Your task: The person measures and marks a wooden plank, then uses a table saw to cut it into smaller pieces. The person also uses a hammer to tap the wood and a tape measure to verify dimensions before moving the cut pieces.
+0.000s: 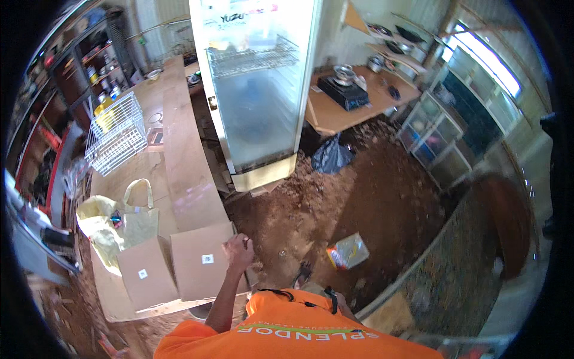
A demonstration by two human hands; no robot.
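Note:
My left hand (pixel 240 251) is at the right edge of a brown cardboard box (pixel 197 269) with a small white label. Its fingers are curled closed; I cannot make out what, if anything, is in them, or whether they touch the box. A second brown cardboard box (pixel 145 290), also labelled, sits just to the left on the wooden table (pixel 182 161). Behind both lies a pale yellow cloth bag (pixel 140 224) with a handle loop and a small coloured item on it. My right hand does not show.
A white wire basket (pixel 116 137) stands farther back on the table. Ahead is a tall glass-door fridge (pixel 257 119). A gas stove (pixel 344 91) with a pot sits on a counter at right. On the dirt floor lie a black plastic bag (pixel 332 155) and a clear packet (pixel 350 251).

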